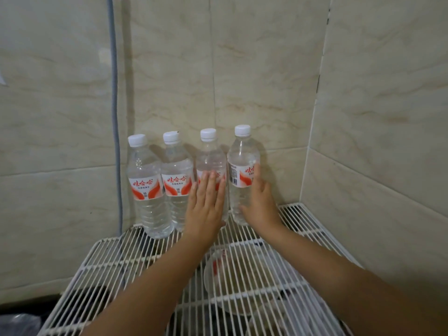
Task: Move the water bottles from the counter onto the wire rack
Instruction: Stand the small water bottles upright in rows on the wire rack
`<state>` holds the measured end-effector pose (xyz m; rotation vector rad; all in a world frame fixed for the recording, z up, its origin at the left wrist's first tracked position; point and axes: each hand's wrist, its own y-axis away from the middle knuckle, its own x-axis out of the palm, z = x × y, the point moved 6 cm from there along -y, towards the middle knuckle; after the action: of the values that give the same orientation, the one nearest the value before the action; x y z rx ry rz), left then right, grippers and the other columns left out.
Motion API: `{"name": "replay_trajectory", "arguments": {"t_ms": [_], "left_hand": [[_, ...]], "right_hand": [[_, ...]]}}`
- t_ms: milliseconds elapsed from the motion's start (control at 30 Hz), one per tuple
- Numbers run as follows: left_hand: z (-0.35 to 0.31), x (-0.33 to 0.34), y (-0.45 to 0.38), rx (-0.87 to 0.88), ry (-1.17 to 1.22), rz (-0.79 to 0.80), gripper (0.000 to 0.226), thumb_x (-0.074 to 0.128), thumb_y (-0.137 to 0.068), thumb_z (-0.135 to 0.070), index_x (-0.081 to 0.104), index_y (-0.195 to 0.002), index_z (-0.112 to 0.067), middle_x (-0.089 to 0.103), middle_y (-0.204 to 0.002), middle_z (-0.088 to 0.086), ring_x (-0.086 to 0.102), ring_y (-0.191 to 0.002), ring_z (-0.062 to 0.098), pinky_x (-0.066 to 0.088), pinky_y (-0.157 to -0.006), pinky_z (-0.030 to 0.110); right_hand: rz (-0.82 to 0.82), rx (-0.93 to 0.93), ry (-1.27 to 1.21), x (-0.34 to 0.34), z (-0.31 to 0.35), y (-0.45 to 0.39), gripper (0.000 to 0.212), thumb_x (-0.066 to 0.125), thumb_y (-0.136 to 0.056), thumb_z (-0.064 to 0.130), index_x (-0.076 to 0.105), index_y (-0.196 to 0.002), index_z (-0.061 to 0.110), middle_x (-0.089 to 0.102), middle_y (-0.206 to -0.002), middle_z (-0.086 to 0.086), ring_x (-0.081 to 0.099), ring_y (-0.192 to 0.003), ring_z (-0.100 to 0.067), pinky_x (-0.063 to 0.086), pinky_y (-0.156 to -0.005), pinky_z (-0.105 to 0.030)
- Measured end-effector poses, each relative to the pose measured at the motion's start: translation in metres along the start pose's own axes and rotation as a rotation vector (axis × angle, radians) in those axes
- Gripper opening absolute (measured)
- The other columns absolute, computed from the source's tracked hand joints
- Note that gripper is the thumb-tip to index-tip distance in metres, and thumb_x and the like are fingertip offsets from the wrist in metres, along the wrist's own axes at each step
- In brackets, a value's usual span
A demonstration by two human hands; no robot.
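Bottles (194,180) stand on wire rack (109,258), both hands (206,204) touching them.

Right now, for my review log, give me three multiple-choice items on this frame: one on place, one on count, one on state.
1. Where do the bottles stand?
A. at the back of the rack
B. on the floor
C. in a box

2. How many bottles are there?
A. two
B. four
C. six

3. What is the left hand doing?
A. lying flat against a bottle
B. twisting a cap
C. hanging at the side

Key:
1 A, the bottles line the wall end of the rack.
2 B, four white caps show in a row.
3 A, the left hand has straight fingers on the third bottle; the right hand rests beside the fourth bottle.
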<state>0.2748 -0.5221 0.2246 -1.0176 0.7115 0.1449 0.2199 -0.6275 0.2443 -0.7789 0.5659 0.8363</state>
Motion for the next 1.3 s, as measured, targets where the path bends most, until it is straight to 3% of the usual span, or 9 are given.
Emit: {"name": "replay_trajectory", "arguments": {"t_ms": [167, 333, 467, 667, 1000, 1067, 1133, 1200, 1300], "left_hand": [[0.001, 0.009, -0.001, -0.025, 0.065, 0.006, 0.154, 0.084, -0.037, -0.054, -0.014, -0.143, -0.001, -0.024, -0.15, 0.02, -0.024, -0.14, 0.029, -0.012, -0.115, 0.04], [0.004, 0.008, -0.001, 0.007, 0.064, -0.014, 0.156, 0.086, -0.031, -0.053, -0.01, -0.143, 0.0, 0.02, -0.146, 0.021, -0.013, -0.142, 0.027, -0.01, -0.116, 0.038], [0.0, 0.01, 0.006, 0.047, 0.102, 0.002, 0.152, 0.09, -0.034, -0.037, -0.008, -0.144, 0.0, -0.011, -0.154, 0.019, -0.018, -0.142, 0.026, -0.009, -0.116, 0.038], [-0.004, 0.01, 0.011, 0.086, 0.124, 0.059, 0.152, 0.09, -0.033, -0.038, -0.008, -0.144, 0.0, -0.018, -0.153, 0.016, -0.016, -0.142, 0.025, -0.007, -0.116, 0.038], [-0.003, 0.012, 0.016, 0.048, 0.075, 0.216, 0.145, 0.084, -0.043, -0.045, -0.01, -0.143, 0.0, -0.014, -0.154, 0.017, -0.017, -0.142, 0.026, -0.008, -0.116, 0.039], [0.002, 0.005, 0.018, 0.034, 0.076, 0.294, 0.125, 0.066, -0.061, -0.057, -0.01, -0.144, -0.002, 0.007, -0.153, 0.016, -0.015, -0.142, 0.025, -0.013, -0.115, 0.041], [0.013, -0.01, 0.018, 0.004, 0.083, 0.315, 0.089, 0.034, -0.083, -0.055, -0.014, -0.141, -0.008, 0.01, -0.152, 0.014, -0.017, -0.138, 0.024, -0.024, -0.111, 0.04], [0.028, -0.018, 0.024, -0.062, 0.103, 0.418, 0.068, 0.017, -0.094, -0.049, -0.025, -0.133, -0.013, -0.022, -0.148, 0.008, -0.03, -0.13, 0.022, -0.028, -0.106, 0.04], [0.07, -0.038, 0.038, -0.231, 0.12, 0.456, 0.068, 0.023, -0.097, -0.045, -0.014, -0.144, -0.014, -0.016, -0.155, 0.007, -0.017, -0.142, 0.023, -0.012, -0.114, 0.042]], "right_hand": [[-0.036, -0.004, -0.114, 0.004, 0.0, -0.004, 0.096, 0.066, -0.082, 0.01, -0.002, -0.147, 0.026, 0.035, -0.139, -0.012, 0.044, -0.123, -0.023, 0.039, -0.099, -0.029], [-0.021, -0.044, -0.065, 0.008, 0.001, -0.003, 0.092, 0.064, -0.084, 0.013, -0.002, -0.147, 0.025, 0.033, -0.14, -0.011, 0.042, -0.126, -0.021, 0.038, -0.101, -0.027], [0.022, -0.071, -0.011, 0.013, -0.002, 0.004, 0.096, 0.063, -0.085, 0.014, -0.011, -0.146, 0.023, 0.025, -0.144, -0.011, 0.041, -0.127, -0.02, 0.039, -0.101, -0.026], [0.014, -0.118, 0.081, 0.014, -0.008, 0.008, 0.096, 0.062, -0.086, 0.02, -0.013, -0.145, 0.017, 0.022, -0.148, -0.011, 0.048, -0.119, -0.015, 0.041, -0.094, -0.019], [0.061, -0.206, 0.168, 0.019, -0.012, 0.009, 0.104, 0.068, -0.081, 0.017, -0.02, -0.137, 0.027, 0.023, -0.149, -0.017, 0.046, -0.125, -0.025, 0.043, -0.099, -0.031], [-0.018, -0.214, 0.308, 0.011, -0.009, 0.01, 0.112, 0.081, -0.066, 0.026, 0.003, -0.145, 0.015, 0.044, -0.135, -0.021, 0.06, -0.107, -0.027, 0.053, -0.082, -0.032], [-0.085, -0.226, 0.471, 0.001, -0.004, 0.012, 0.11, 0.091, -0.039, 0.04, 0.038, -0.129, 0.004, 0.062, -0.11, -0.022, 0.067, -0.086, -0.03, 0.057, -0.065, -0.034], [-0.112, -0.243, 0.581, -0.006, 0.008, 0.015, 0.099, 0.09, -0.036, 0.043, 0.048, -0.116, 0.003, 0.064, -0.106, -0.024, 0.066, -0.089, -0.037, 0.057, -0.069, -0.043], [-0.108, -0.345, 0.63, -0.012, 0.045, 0.025, 0.074, 0.079, -0.064, 0.04, 0.052, -0.124, 0.005, 0.051, -0.131, -0.024, 0.05, -0.12, -0.042, 0.041, -0.096, -0.058]]}}
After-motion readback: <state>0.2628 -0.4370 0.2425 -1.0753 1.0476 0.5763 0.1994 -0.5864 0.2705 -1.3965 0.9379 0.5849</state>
